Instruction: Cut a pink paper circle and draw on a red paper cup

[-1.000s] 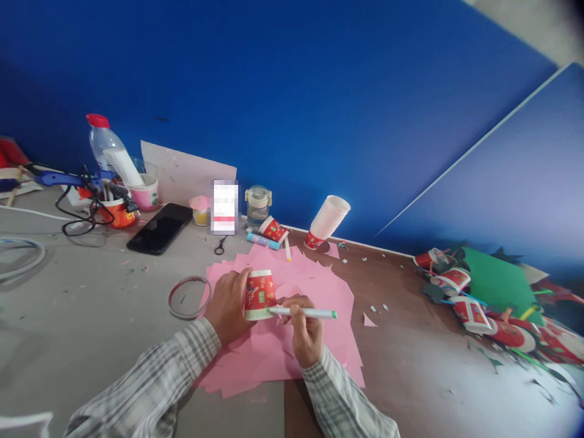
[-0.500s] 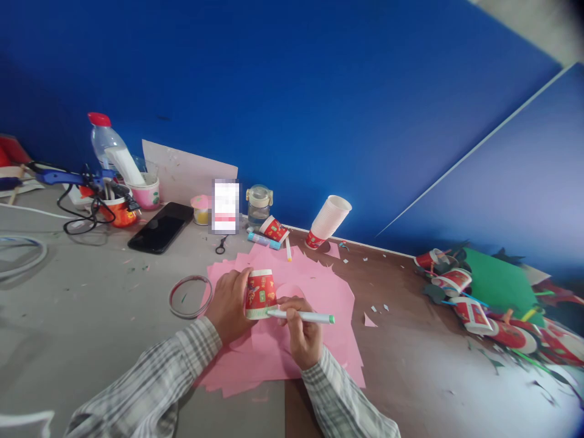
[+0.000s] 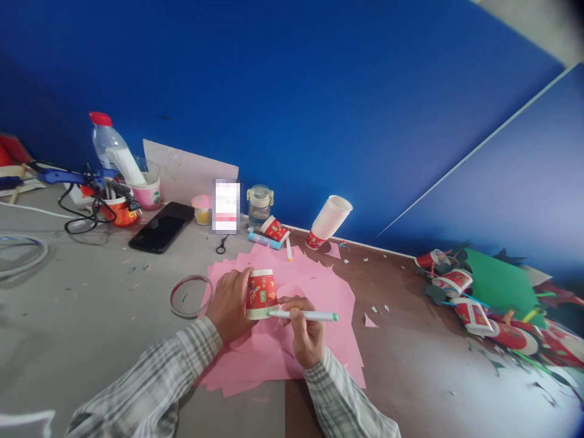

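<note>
My left hand point(image 3: 232, 302) is wrapped round the left side of a red paper cup point(image 3: 261, 293) printed with coloured figures. Between the fingers of my right hand point(image 3: 304, 334) is a white marker pen point(image 3: 310, 316) with a green end. Its tip meets the cup's pale lower band, which shows green marks. Both hands are over a pile of pink paper sheets point(image 3: 326, 304). A round ring of tape point(image 3: 190, 297) lies just left of my left hand.
Behind the paper are a tipped red cup point(image 3: 274, 229), a glue stick point(image 3: 264, 241), a glass jar point(image 3: 260, 205) and a leaning stack of cups point(image 3: 329, 220). A black phone point(image 3: 162, 227) lies at left. Several decorated cups point(image 3: 473, 315) and green paper point(image 3: 499, 283) are at right.
The marker and my right hand have shifted very slightly to the right. My left hand keeps its hold on the cup.
</note>
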`<state>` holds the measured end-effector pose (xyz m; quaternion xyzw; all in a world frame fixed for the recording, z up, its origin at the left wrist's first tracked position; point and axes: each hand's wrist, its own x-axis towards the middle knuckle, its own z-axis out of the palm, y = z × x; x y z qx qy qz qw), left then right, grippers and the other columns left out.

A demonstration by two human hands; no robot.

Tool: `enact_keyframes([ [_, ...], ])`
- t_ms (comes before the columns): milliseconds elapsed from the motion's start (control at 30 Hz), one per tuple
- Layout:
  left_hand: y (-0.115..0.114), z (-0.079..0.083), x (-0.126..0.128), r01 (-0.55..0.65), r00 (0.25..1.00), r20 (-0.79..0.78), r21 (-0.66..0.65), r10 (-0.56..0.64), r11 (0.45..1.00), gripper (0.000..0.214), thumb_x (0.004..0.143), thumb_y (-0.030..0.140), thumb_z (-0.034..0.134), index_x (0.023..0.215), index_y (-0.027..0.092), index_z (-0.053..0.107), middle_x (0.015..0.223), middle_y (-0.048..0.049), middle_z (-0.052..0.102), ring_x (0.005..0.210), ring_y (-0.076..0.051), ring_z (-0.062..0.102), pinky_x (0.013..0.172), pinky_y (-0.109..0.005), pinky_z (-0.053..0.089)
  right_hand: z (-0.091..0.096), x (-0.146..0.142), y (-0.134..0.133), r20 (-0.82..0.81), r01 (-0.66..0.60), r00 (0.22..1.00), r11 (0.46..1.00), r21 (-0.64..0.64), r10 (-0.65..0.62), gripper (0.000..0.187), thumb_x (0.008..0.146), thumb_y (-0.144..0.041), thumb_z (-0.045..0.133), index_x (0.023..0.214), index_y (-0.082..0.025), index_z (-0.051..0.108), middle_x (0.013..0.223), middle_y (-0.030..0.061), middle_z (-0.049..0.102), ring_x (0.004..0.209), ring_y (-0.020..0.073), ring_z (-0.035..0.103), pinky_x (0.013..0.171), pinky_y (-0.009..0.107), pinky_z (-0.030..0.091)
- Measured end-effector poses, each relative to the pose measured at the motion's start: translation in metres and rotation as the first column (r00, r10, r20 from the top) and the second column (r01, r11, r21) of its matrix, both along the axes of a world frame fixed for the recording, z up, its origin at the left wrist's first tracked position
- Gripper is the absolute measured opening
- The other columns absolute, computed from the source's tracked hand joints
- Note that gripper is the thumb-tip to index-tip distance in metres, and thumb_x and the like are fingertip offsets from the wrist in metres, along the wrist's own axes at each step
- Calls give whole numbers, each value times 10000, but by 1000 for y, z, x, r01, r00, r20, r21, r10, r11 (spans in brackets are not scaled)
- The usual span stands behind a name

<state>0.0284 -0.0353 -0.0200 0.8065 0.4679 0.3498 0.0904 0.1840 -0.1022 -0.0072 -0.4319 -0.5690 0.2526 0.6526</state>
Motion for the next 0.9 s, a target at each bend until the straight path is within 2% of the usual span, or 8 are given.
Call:
enact_keyframes([
  [233,0,0,1,-10,1000,12,2,10,1000,754,542,454,634,1175,181,328,890,-61,504,836,-262,503,748,-432,446,2,-1,0,67,8,998,999,36,-10,226,861,-324,449,772,-219,628,491,-24,550,692,245,636,659,376,514],
  [900,0,1,1,-10,1000,10,1,10,1000,753,536,457,627,1173,184,332,904,-68,513,843,-271,505,733,-439,450,1,-1,1,60,-4,998,1000,27,2,193,849,-271,453,767,-221,621,490,-31,533,667,239,628,670,385,510],
])
